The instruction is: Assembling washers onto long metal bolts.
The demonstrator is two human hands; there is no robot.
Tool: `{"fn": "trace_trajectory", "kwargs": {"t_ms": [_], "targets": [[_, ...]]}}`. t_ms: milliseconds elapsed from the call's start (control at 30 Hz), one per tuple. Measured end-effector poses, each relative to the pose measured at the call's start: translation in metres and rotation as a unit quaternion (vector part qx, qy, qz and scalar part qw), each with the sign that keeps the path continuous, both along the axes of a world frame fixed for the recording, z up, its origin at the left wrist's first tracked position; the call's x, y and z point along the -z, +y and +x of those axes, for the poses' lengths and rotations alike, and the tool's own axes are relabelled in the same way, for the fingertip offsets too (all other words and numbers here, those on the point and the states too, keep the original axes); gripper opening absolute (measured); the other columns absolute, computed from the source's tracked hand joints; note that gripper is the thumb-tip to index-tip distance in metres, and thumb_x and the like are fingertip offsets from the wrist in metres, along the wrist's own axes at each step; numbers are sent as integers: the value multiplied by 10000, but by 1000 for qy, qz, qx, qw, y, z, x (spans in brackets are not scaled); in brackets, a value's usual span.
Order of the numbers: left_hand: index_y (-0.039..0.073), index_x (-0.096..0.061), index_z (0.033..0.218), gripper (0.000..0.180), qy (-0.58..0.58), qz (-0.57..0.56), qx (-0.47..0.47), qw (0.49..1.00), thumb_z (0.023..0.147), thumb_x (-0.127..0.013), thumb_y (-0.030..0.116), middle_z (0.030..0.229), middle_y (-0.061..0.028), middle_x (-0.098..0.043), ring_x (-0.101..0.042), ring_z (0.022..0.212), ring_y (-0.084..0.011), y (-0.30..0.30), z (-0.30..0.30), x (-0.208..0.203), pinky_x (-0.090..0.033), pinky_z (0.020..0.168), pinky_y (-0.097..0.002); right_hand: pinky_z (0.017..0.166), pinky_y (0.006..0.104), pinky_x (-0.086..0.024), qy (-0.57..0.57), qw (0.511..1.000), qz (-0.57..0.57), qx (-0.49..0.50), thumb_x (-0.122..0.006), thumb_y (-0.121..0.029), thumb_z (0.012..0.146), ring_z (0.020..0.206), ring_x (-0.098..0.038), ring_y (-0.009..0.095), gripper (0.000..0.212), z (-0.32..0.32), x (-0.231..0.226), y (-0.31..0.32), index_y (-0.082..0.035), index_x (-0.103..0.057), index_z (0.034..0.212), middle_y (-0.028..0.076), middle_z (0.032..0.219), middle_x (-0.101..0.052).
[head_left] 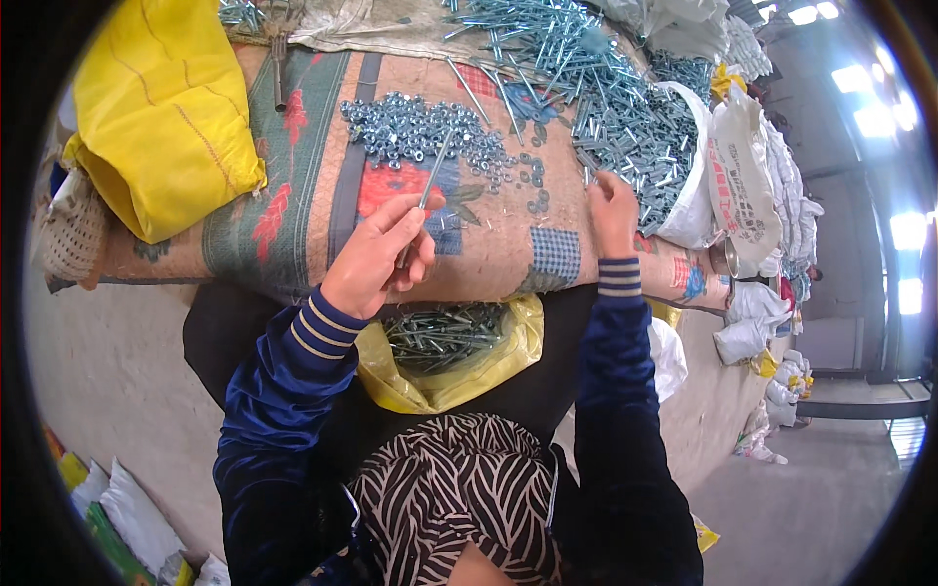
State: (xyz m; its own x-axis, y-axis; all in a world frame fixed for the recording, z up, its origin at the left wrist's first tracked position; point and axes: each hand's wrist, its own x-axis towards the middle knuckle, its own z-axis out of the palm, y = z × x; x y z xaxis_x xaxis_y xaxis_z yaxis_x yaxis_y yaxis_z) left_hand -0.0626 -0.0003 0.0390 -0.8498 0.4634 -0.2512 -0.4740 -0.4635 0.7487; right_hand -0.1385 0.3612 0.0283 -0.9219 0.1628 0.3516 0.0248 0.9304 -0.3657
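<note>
1. Covering the tabletop point(322, 195), a patterned cloth carries a large heap of loose bolts point(606, 107), still unsorted.
2. Nearer lies a pile of nuts point(420, 127).
3. A yellow bag point(459, 361) in the lap holds finished bolts, partly filled.
4. The left hand point(376, 259) pinches one bolt point(430, 181).
5. The right hand point(611, 210) closes its fingertips at the heap's edge.

The person wears dark blue velvety sleeves point(283, 391) with tan-striped cuffs point(618, 277) and a black-and-white zebra-patterned garment point(454, 488).

nuts point(420, 129) left of bolt pile point(616, 107); bag of bolts point(449, 342) before both.
</note>
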Motion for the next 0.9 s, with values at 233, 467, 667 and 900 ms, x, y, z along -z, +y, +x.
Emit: {"fn": "trace_trajectory", "kwargs": {"t_ms": [233, 467, 667, 900], "targets": [[76, -514, 1229, 295, -4, -2, 1, 1000, 990, -433, 228, 642, 12, -478, -383, 468, -44, 0, -2, 3, -302, 420, -182, 799, 428, -465, 55, 964, 251, -72, -659, -214, 753, 895, -574, 331, 252, -79, 23, 2, -124, -667, 988, 122, 967, -620], [80, -520, 1212, 287, -15, 2, 17, 1000, 972, -476, 231, 655, 26, -497, -404, 476, -32, -2, -5, 0, -306, 422, -165, 656, 429, -442, 134, 940, 306, -70, -694, -233, 727, 787, -568, 288, 147, -61, 4, -14, -116, -673, 814, 58, 814, -599], [70, -525, 1220, 290, -2, -1, 83, 997, 973, -472, 213, 668, 24, -533, -476, 496, -32, 2, -1, 7, -344, 421, -161, 645, 222, -530, -98, 791, -576, -181, -607, -74, 883, 732, -638, 130, 290, -10, -27, -72, 36, -508, 1132, 84, 880, -648], [64, -526, 1227, 308, 38, -49, 134, 989, 970, -480, 227, 673, 30, -541, -504, 493, -24, 3, 8, 1, -350, 406, -138, 672, 245, -540, -140, 745, -615, -220, -592, -92, 897, 780, -658, 165, 279, 34, -52, -121, 17, -511, 1141, 111, 944, -660]]}}
